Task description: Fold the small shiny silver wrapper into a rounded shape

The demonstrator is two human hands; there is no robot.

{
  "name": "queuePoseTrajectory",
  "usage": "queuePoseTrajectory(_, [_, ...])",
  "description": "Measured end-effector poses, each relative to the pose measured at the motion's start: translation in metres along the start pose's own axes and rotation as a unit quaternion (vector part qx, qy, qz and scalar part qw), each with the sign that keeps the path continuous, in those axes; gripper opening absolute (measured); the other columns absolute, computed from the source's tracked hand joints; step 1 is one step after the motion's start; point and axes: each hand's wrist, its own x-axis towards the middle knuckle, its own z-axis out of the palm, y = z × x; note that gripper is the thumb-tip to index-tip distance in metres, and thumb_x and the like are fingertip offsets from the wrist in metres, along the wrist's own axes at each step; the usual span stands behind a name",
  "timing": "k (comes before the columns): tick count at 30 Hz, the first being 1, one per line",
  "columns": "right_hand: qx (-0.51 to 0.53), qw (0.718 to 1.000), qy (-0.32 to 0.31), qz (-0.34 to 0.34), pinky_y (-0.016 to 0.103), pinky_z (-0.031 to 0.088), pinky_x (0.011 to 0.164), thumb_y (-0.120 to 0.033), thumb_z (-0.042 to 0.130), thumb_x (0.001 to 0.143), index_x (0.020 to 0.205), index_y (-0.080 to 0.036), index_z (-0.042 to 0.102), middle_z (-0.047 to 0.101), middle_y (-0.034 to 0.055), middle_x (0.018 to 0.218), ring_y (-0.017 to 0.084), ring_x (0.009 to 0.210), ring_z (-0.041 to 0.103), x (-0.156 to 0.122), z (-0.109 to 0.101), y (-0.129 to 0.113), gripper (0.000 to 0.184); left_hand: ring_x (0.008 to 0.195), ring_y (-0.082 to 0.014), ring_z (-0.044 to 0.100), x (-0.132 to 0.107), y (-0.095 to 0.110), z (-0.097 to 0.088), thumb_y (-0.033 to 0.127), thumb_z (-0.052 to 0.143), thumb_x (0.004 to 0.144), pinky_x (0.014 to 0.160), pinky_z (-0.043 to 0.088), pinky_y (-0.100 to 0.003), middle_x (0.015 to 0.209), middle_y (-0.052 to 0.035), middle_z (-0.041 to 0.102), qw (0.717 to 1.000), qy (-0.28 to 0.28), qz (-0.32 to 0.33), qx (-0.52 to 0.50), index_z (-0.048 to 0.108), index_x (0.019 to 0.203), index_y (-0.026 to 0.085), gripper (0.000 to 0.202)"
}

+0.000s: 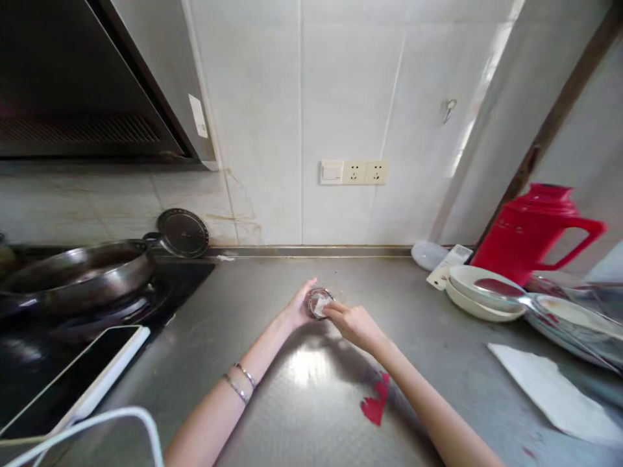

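Note:
My left hand [298,309] is wrapped around the side of a small round clear glass [314,296], its open mouth facing me. My right hand [354,325] pinches a crumpled white tissue [321,305] at the glass's mouth, with the fingertips by the rim. How far the tissue reaches inside cannot be made out. Both hands are over the middle of the steel countertop [272,415]. On the counter below my right forearm lies a torn piece of red paper [376,401].
A pan [82,279] sits on the black stove at left, near a phone [73,383] with a white cable [141,415]. Stacked bowls [479,305], a red thermos jug [528,233] and a folded white paper sheet [549,386] occupy the right. Wall sockets [365,172] are behind.

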Motion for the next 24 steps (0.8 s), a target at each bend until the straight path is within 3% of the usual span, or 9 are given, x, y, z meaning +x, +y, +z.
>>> queuePoseTrajectory(5, [0.126, 0.989, 0.077, 0.026, 0.028, 0.051, 0.076, -0.012, 0.046, 0.088, 0.116, -0.02, 0.058, 0.062, 0.0089, 0.118, 0.02, 0.092, 0.065, 0.005, 0.022, -0.012, 0.032, 0.053, -0.0165, 0.062, 0.004, -0.008, 0.003, 0.036, 0.055, 0.083, 0.05, 0.043, -0.025, 0.064, -0.0059, 0.068, 0.995, 0.029, 0.082, -0.053, 0.064, 0.078, 0.012, 0.025])
queuePoseTrajectory(8, [0.233, 0.956, 0.172, 0.053, 0.03, 0.051, 0.081, -0.009, 0.049, 0.083, 0.116, -0.018, 0.058, 0.061, 0.0097, 0.112, 0.02, 0.097, 0.062, 0.011, 0.041, -0.027, 0.035, 0.059, -0.0184, 0.064, 0.004, -0.012, 0.004, 0.033, 0.057, 0.08, 0.055, 0.046, -0.026, 0.068, -0.0068, 0.068, 0.986, 0.017, 0.15, -0.076, 0.063, 0.082, 0.013, 0.021])
queuePoseTrajectory(11, [0.268, 0.933, 0.224, 0.084, 0.03, 0.052, 0.076, -0.012, 0.049, 0.084, 0.119, -0.019, 0.055, 0.06, 0.0102, 0.112, 0.019, 0.095, 0.062, 0.016, 0.055, -0.038, 0.037, 0.062, -0.0186, 0.065, 0.003, -0.017, 0.005, 0.031, 0.059, 0.078, 0.06, 0.048, -0.028, 0.07, -0.0065, 0.068, 0.977, 0.015, 0.19, -0.091, 0.063, 0.084, 0.013, 0.019])
queuePoseTrajectory(17, [0.136, 0.972, 0.175, 0.081, 0.025, 0.051, 0.068, -0.017, 0.049, 0.09, 0.115, -0.021, 0.057, 0.061, 0.0091, 0.115, 0.02, 0.093, 0.065, 0.011, 0.048, -0.027, 0.026, 0.066, -0.0199, 0.065, 0.001, -0.021, 0.007, 0.033, 0.057, 0.078, 0.062, 0.048, -0.029, 0.075, -0.0082, 0.069, 0.975, 0.01, 0.201, -0.095, 0.064, 0.093, 0.012, 0.026])
queuePoseTrajectory(21, [0.041, 0.989, 0.138, 0.033, 0.02, 0.047, 0.063, -0.014, 0.041, 0.094, 0.113, -0.021, 0.059, 0.065, 0.0077, 0.113, 0.016, 0.082, 0.066, 0.005, 0.03, -0.012, 0.027, 0.074, -0.0216, 0.066, -0.004, -0.018, 0.008, 0.032, 0.056, 0.078, 0.066, 0.048, -0.03, 0.084, -0.012, 0.07, 0.977, -0.065, 0.182, -0.088, 0.065, 0.1, 0.011, 0.032])
queuePoseTrajectory(24, [-0.016, 0.993, 0.113, -0.015, 0.021, 0.045, 0.06, -0.014, 0.037, 0.095, 0.117, -0.021, 0.057, 0.065, 0.0077, 0.114, 0.014, 0.074, 0.065, 0.002, 0.014, -0.004, 0.031, 0.088, -0.0292, 0.066, -0.01, -0.008, 0.006, 0.041, 0.053, 0.08, 0.073, 0.048, -0.037, 0.098, -0.017, 0.07, 0.979, -0.143, 0.128, -0.066, 0.063, 0.108, 0.011, 0.043])
